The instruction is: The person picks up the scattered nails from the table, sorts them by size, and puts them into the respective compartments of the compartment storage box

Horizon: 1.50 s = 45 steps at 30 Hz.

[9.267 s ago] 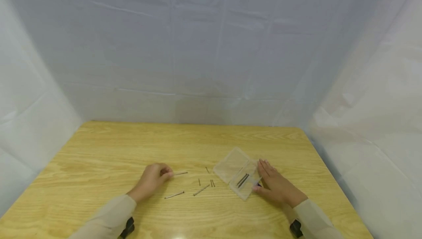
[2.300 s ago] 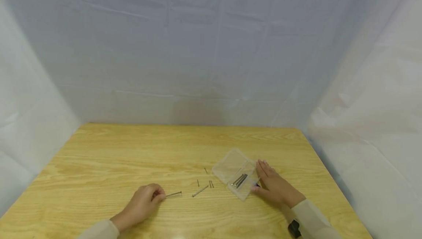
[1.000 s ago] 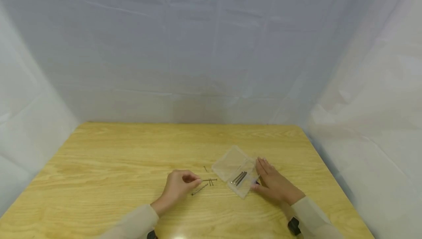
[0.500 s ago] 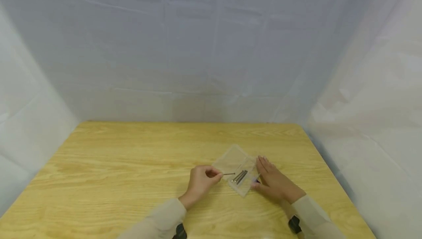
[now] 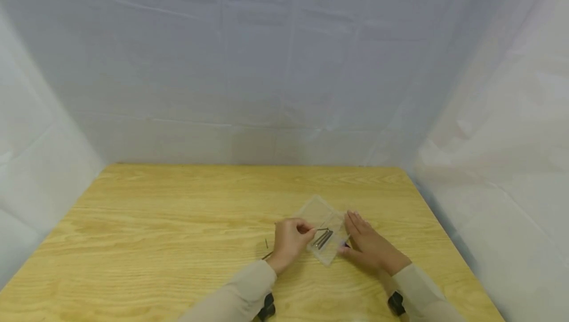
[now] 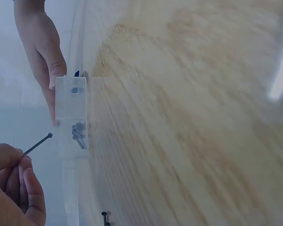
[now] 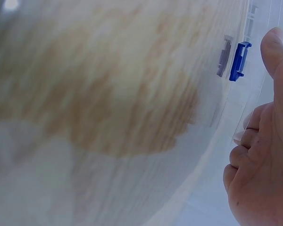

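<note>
Between thumb and forefinger, my left hand [image 5: 291,240] pinches a long nail [image 5: 322,229]. The nail's head end hangs over the clear plastic box [image 5: 327,261], whose lid [image 5: 314,209] lies folded back. Inside the box are several long nails [image 5: 322,241]. In the left wrist view the held nail [image 6: 38,144] is apart from the box [image 6: 70,106] and slants upward. My right hand [image 5: 375,250] rests against the box's right side with extended fingers. The right wrist view shows a blue latch [image 7: 239,61] near the right thumb.
Just left of my left wrist, a small nail [image 5: 266,243] and part of a longer one [image 5: 267,256] lie on the wooden table [image 5: 178,243]. My left hand and arm hide other loose nails. Pale sheeting [image 5: 266,65] hangs behind and at both sides.
My left hand picked up a long nail from the table's near left and carried it right, over the box. Over the longer span, the box gained nails. My right hand stayed put.
</note>
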Each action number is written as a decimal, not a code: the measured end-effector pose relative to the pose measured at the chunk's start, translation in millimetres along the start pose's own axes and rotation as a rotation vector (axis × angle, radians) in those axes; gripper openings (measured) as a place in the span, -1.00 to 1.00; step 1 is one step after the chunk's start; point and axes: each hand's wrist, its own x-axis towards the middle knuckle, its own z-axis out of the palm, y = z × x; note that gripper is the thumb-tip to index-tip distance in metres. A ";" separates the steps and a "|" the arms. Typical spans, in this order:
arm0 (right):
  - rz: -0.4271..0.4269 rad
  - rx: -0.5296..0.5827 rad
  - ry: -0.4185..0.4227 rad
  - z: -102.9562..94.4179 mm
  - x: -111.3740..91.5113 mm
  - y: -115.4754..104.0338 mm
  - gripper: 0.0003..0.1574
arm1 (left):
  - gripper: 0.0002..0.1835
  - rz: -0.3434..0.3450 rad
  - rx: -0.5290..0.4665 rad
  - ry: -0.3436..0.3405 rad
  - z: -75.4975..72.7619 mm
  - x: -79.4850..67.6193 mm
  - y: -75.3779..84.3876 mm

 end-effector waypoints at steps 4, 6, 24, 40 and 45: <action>0.001 0.000 0.000 0.7 0.1 0.1 0.09 | -0.96 -0.011 0.013 -0.016 6.4 0.9 -0.1; 0.003 0.000 0.004 0.6 0.2 0.1 0.09 | -0.95 -0.012 0.028 -0.032 8.8 0.6 -1.0; 0.000 -0.002 0.018 -1.6 -1.0 -2.1 0.06 | -0.91 0.021 0.130 -0.111 10.5 -0.9 -0.3; -0.018 -0.002 0.051 -0.6 -1.5 -1.6 0.06 | -0.95 0.047 0.112 -0.145 7.3 0.2 -1.1; -0.010 -0.004 0.039 0.0 -1.8 -1.1 0.08 | -0.95 0.055 0.089 -0.161 -1.4 1.1 -1.1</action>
